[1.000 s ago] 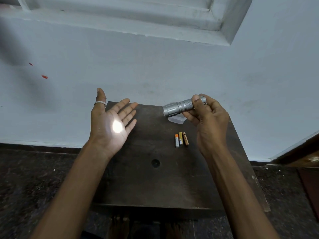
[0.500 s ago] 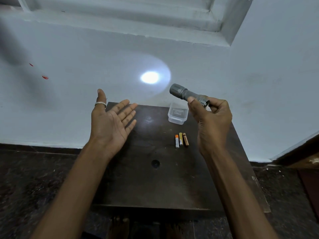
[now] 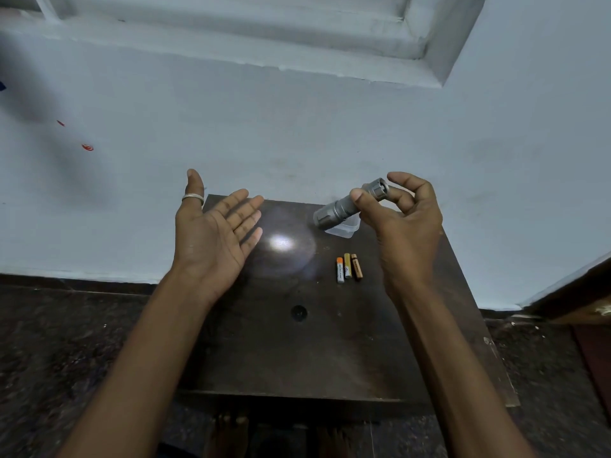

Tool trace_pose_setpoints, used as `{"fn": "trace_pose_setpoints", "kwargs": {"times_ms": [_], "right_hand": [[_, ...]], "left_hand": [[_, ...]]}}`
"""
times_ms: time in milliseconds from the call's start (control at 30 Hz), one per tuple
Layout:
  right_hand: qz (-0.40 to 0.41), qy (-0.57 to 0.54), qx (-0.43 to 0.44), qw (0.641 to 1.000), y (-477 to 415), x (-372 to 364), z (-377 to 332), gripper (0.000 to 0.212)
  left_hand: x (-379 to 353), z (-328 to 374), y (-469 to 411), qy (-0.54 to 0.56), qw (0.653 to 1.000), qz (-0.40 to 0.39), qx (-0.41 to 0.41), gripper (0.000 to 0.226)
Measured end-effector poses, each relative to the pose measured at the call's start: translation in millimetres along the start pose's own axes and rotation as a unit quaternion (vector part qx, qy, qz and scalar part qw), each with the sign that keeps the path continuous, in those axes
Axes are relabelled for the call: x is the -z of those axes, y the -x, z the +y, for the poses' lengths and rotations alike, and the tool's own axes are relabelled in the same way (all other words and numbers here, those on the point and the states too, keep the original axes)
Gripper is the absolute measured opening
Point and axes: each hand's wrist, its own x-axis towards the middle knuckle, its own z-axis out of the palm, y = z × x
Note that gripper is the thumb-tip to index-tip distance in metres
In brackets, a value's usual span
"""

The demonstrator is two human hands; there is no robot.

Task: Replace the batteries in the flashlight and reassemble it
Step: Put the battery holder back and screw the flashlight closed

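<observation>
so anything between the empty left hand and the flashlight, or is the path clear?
Nothing visible. The left hand is open, palm up, over the table's left side; the right hand holds the flashlight aloft. Only lit tabletop lies below the gap; the batteries sit nearer.

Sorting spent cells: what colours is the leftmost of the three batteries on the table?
The leftmost small battery has an orange top over a white body, seen in the head view.

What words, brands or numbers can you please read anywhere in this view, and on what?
None can be read.
Three small cylindrical batteries on the dark wooden table: label print, too small and blurred.
Silver metal flashlight in the right hand: no marking visible.
</observation>
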Motion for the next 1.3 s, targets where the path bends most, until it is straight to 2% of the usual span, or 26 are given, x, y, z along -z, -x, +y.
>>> {"fn": "trace_pose_setpoints", "kwargs": {"times_ms": [333, 767, 1300], "right_hand": [[-0.018, 0.037, 0.018, 0.999, 2.7, -0.4, -1.1, 0.044], [0.008, -0.171, -0.077, 0.982, 0.2, -3.3, 0.5, 0.027], [0.033, -0.168, -0.076, 0.982, -2.8, -0.3, 5.3, 0.019]], "left_hand": [[-0.4, 0.0, 0.3, 0.004, 1.0, 0.001, 0.001, 0.088], [-3.1, 1.0, -0.5, 0.027, 1.0, 0.004, 0.01, 0.086], [-2.3, -0.9, -0.2, 0.011, 1.0, -0.001, 0.004, 0.088]]}}
